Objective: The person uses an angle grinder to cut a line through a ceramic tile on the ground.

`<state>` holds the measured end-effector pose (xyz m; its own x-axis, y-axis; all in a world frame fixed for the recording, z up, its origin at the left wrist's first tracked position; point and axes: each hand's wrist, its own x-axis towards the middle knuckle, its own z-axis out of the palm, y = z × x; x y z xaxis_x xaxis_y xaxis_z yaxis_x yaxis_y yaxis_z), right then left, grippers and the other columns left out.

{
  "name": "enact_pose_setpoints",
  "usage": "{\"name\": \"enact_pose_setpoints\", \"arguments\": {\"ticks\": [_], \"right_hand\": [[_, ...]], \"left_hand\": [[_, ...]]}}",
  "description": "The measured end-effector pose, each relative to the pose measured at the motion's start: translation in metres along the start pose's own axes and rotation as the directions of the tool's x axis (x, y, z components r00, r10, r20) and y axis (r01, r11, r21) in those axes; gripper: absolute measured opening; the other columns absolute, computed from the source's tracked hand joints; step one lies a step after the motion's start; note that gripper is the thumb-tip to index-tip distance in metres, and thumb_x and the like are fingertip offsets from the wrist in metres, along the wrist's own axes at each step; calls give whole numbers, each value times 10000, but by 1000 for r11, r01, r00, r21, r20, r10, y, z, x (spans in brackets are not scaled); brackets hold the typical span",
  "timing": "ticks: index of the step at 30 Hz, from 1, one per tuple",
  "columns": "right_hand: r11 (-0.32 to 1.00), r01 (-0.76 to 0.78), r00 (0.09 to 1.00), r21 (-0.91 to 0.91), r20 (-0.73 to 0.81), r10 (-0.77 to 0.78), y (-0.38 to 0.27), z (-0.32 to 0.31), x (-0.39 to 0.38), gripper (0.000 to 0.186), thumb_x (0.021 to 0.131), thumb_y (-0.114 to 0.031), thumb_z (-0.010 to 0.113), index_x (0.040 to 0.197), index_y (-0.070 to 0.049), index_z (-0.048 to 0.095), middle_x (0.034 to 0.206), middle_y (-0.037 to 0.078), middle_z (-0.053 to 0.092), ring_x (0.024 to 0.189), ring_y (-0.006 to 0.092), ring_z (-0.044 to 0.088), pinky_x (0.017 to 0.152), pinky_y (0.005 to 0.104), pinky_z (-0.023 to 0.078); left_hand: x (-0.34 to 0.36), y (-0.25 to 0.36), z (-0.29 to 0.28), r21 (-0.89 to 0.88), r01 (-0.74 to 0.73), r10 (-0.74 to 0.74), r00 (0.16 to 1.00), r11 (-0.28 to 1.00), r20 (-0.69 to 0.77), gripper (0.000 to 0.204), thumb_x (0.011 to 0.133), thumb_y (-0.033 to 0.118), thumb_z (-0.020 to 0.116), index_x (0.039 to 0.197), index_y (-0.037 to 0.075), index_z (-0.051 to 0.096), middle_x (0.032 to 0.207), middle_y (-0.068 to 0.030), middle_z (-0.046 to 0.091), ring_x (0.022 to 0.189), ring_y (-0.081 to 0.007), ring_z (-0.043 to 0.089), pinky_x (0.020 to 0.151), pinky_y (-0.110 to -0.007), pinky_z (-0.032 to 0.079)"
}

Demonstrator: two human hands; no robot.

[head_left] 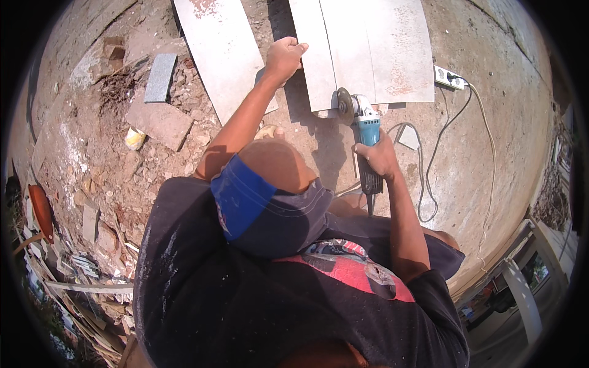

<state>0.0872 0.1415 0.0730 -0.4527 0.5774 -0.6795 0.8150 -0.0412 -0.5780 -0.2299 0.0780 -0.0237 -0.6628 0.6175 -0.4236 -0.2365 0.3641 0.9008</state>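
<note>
A large white tile [399,49] lies in front of me, with a dark straight line running along it and a fainter line beside that. My left hand [285,60] is closed on the tile's left edge, its thumb resting at the rim. In my right hand [378,156] is a teal and black angle grinder [369,129], gripped round its body. The grinder's round disc [345,106] stands upright at the near edge of the tile, close to the end of the dark line. Whether the disc touches the tile or is spinning, I cannot tell.
A second white tile [224,55] lies at the left. Rubble surrounds a grey block [161,78] and a yellow-white packet [135,138]. A white power strip [449,78] sits at the right, with cables [491,141] looping over the ground. A small white offcut [408,137] lies near the grinder.
</note>
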Motion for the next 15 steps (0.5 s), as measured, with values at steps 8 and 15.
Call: {"name": "enact_pose_setpoints", "arguments": {"ticks": [8,15], "right_hand": [[1000,26,1000,-7,-7,-26,-9,-3,13,593,705,-223,827,1186,68,638,992,173,733,872,247,710,815,368,570],[999,24,1000,-28,4,-24,-11,-4,17,595,705,-231,830,1181,69,640,997,182,734,876,256,713,817,371,571]], "left_hand": [[-1,1,-1,18,25,-25,1000,1000,7,283,965,228,726,1025,-48,711,839,-62,693,735,-134,644,633,-308,565],[-2,4,-2,16,33,-34,999,999,43,225,970,244,732,930,29,685,784,16,581,713,-80,557,620,-270,529]]}}
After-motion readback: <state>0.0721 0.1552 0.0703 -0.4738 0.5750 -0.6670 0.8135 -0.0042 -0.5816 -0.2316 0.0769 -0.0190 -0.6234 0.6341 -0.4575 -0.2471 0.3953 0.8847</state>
